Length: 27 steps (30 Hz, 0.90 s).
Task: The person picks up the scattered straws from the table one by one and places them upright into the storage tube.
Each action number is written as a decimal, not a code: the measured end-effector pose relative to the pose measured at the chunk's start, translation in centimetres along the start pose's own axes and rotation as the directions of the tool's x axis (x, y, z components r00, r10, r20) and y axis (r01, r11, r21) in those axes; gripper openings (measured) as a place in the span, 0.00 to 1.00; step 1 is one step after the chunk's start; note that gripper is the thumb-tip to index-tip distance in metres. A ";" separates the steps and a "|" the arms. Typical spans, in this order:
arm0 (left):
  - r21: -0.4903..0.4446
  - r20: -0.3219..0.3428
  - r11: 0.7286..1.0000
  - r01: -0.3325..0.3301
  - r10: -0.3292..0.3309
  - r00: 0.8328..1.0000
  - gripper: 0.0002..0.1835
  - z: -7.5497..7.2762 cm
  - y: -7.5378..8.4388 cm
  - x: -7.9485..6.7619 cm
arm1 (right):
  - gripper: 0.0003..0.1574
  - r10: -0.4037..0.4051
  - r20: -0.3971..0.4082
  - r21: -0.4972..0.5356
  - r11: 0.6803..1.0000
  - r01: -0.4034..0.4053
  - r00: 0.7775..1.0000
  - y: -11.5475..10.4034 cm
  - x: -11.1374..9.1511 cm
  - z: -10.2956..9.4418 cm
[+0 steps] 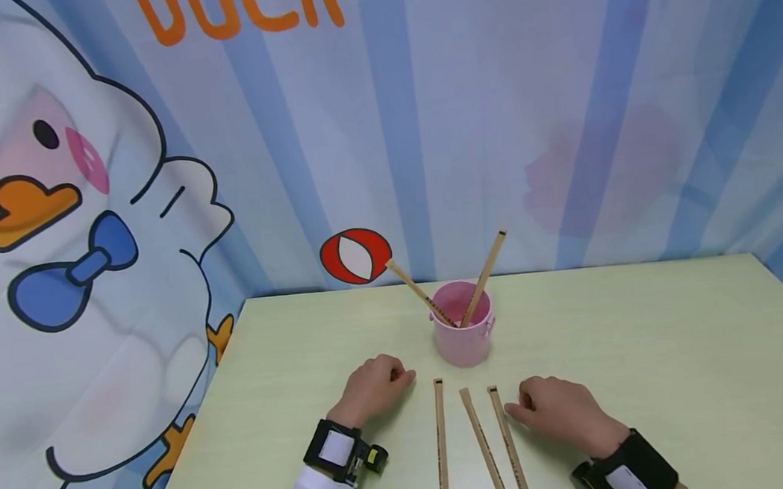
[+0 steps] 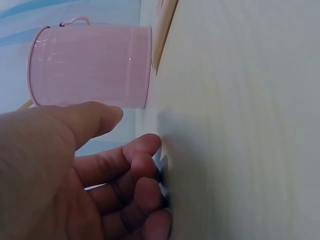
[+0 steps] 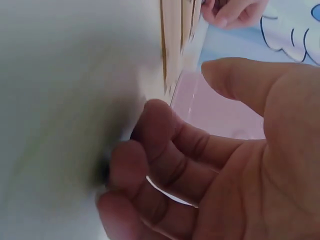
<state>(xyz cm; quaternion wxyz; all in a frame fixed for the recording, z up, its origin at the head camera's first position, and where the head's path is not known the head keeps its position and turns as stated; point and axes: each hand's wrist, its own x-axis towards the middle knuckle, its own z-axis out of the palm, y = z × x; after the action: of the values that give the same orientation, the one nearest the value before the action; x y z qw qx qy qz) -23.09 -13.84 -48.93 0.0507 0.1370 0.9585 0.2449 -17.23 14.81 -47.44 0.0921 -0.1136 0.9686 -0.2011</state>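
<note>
A pink bucket (image 1: 463, 345) stands toward the back of the table, two wooden sticks (image 1: 484, 276) leaning outward from inside it. In front of it three more sticks lie lengthwise: a left one (image 1: 442, 443), a slanted middle one (image 1: 484, 444) and a right one (image 1: 509, 443). My left hand (image 1: 376, 387) rests on the table left of these sticks, fingers loosely curled around nothing. My right hand (image 1: 559, 410) lies to their right, its thumb near the right stick and its fingers loosely bent. Both wrist views show bare space between thumb and fingers.
The pale table (image 1: 673, 332) reaches back to a blue striped cloth backdrop (image 1: 478, 119) with a printed duck on the left. A black wrist camera (image 1: 340, 451) is strapped to the left wrist, another (image 1: 630, 469) to the right.
</note>
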 end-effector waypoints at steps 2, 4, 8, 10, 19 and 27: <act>-0.003 -0.007 1.000 -0.010 0.010 1.000 0.16 0.1 0.0 0.0 | 0.22 -0.006 0.000 -0.011 1.000 0.006 1.000 -0.3 -0.2 0.2; -0.008 -0.016 1.000 -0.021 0.021 1.000 0.16 0.1 -0.1 -0.1 | 0.24 -0.010 0.005 -0.015 1.000 0.010 1.000 -0.4 -0.4 0.4; -0.013 -0.028 1.000 -0.025 0.025 0.999 0.17 0.0 -0.1 -0.2 | 0.26 -0.012 0.030 -0.005 1.000 0.012 0.999 -0.6 -0.6 0.7; -0.011 -0.029 1.000 -0.023 0.023 0.999 0.16 0.0 0.0 -0.2 | 0.27 -0.013 0.041 -0.010 1.000 0.013 0.999 -0.7 -0.6 0.8; -0.012 -0.031 1.000 -0.019 0.018 0.999 0.16 -0.1 0.1 -0.3 | 0.24 -0.020 0.040 -0.024 0.999 0.021 0.999 -1.1 -0.7 1.1; -0.017 -0.028 1.000 -0.012 0.012 1.000 0.15 -0.2 0.2 -0.4 | 0.17 -0.060 0.007 -0.027 0.998 0.060 0.998 -1.0 -0.7 1.5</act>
<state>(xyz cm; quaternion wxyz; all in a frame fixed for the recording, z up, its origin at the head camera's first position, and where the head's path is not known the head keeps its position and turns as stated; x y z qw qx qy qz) -22.71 -13.89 -48.64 0.0371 0.1390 0.9561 0.2552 -16.01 13.51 -48.28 0.0876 -0.1444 0.9671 -0.1904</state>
